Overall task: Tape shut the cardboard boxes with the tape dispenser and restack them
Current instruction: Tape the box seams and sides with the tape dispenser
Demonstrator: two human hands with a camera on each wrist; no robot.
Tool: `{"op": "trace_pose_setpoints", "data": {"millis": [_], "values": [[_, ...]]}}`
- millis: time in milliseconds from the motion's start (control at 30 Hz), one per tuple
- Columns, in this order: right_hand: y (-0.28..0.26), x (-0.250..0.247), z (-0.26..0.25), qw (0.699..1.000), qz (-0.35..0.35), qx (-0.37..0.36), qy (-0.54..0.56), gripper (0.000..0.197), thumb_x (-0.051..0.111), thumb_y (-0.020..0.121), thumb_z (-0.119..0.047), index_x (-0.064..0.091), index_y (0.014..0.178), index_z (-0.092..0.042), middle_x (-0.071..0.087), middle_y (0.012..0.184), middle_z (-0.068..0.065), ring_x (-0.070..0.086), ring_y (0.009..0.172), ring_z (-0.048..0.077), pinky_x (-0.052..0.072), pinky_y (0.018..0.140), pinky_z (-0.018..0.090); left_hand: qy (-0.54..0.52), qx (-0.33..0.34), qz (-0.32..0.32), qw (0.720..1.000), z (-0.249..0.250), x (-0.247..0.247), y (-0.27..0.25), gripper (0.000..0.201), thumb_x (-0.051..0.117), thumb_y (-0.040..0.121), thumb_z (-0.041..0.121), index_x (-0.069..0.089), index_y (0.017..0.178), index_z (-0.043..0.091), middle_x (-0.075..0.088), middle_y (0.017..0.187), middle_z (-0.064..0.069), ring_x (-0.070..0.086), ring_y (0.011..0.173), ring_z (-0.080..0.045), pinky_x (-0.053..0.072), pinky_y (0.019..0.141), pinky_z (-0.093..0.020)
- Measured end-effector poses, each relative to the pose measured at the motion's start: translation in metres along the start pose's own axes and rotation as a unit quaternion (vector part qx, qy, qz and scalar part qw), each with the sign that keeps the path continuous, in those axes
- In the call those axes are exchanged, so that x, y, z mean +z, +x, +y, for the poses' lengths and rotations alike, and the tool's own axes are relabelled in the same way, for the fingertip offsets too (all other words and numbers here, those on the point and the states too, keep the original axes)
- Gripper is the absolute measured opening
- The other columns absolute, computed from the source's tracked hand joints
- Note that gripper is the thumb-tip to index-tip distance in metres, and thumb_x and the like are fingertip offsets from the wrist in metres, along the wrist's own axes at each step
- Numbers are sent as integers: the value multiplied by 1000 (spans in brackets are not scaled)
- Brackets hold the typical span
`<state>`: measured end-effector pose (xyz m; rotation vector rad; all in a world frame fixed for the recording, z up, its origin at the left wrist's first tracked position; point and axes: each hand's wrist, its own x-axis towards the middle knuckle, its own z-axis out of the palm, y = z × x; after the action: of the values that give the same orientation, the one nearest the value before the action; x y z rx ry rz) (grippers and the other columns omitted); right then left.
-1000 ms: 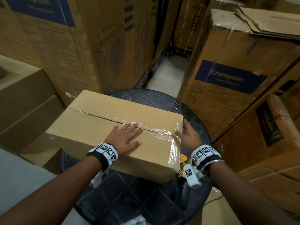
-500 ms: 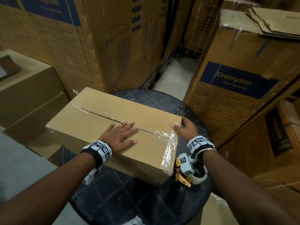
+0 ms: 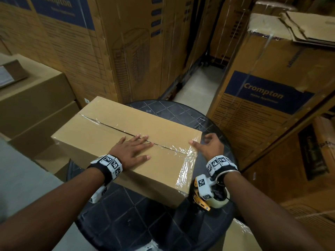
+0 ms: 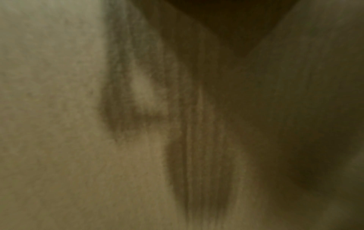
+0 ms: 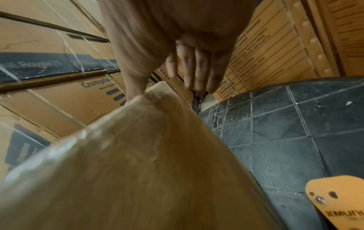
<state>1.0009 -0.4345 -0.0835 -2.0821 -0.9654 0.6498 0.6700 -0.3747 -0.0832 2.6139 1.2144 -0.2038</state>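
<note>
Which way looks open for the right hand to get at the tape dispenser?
Probably straight back: the right hand rests its thumb on the box corner, holding nothing, and the tape dispenser stands on the table beneath that wrist, nothing between.

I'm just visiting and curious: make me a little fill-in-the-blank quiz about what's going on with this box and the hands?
1. The left hand lies flat on top of the cardboard ____.
2. The box sits on a round, dark ____.
3. The seam on top of the box is covered with clear ____.
4. The tape dispenser rests on the table below the ____ wrist.

Missing words: box; table; tape; right
</note>
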Motion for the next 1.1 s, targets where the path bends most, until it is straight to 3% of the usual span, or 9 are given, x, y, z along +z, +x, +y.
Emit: {"op": "trace_pose_setpoints", "data": {"millis": [67,133,300,500,600,700,833,933,1100], "values": [[3,-2,0,999,-29,13,14,114,96,58,-58,44,151,-19,51,154,10,48,142,34,45,113,51,3,-2,-4,1000,1,-1,0,59,15,93,72,2,148,57,-10,159,23,-8,150,-7,-1,119,-52],[6,-2,1,996,-72,22,40,124,95,60,-56,33,161,-20,42,162,7,39,150,32,39,118,52,0,-3,-7,1000,3,-2,-1,60,15,92,73,3,149,56,-10,159,24,-8,149,-5,-1,120,-53],[3,-3,-1,990,-125,-27,54,62,85,84,-40,65,138,-15,71,132,4,65,124,22,47,103,34,-15,-12,9,1000,5,-5,-4,72,18,91,72,2,155,42,-3,159,22,-5,150,-6,0,120,-50],[1,-3,-3,991,-131,-20,32,55,79,89,-44,68,135,-16,73,127,3,65,113,18,45,100,32,-33,-14,14,999,6,-5,-5,78,13,85,77,9,155,43,2,160,23,-2,150,-5,-1,119,-54],[-4,-3,-6,992,-124,-15,-3,52,74,92,-49,69,133,-17,74,125,5,66,118,24,44,97,30,-30,-19,12,999,6,-5,-5,74,17,88,75,9,154,44,1,159,25,-2,150,-5,-1,118,-60],[-11,-3,-16,989,-121,-8,-87,51,64,98,-54,69,133,-16,70,128,11,63,122,32,45,99,37,-17,-16,9,1000,6,-2,-4,74,13,88,75,4,155,43,0,159,24,-3,150,-5,-1,117,-61],[-23,6,-28,978,-100,5,-180,48,58,103,-44,52,142,-16,62,139,16,58,129,39,46,108,45,-22,-9,20,1000,3,3,-4,73,11,90,75,3,155,43,1,161,23,-2,150,-5,1,117,-61],[-41,11,-35,973,-108,2,-204,71,65,100,-33,27,159,-17,48,156,14,52,138,37,43,114,49,-28,3,19,999,0,3,-5,73,11,91,74,2,155,42,-1,161,22,-3,150,-6,-1,116,-62],[-90,26,-47,944,-104,-32,-311,89,60,101,-50,12,165,-11,9,174,5,24,157,27,27,125,52,-23,33,16,999,-3,1,-5,73,12,94,70,-1,157,34,-4,163,16,-4,151,-11,-1,116,-63]]}}
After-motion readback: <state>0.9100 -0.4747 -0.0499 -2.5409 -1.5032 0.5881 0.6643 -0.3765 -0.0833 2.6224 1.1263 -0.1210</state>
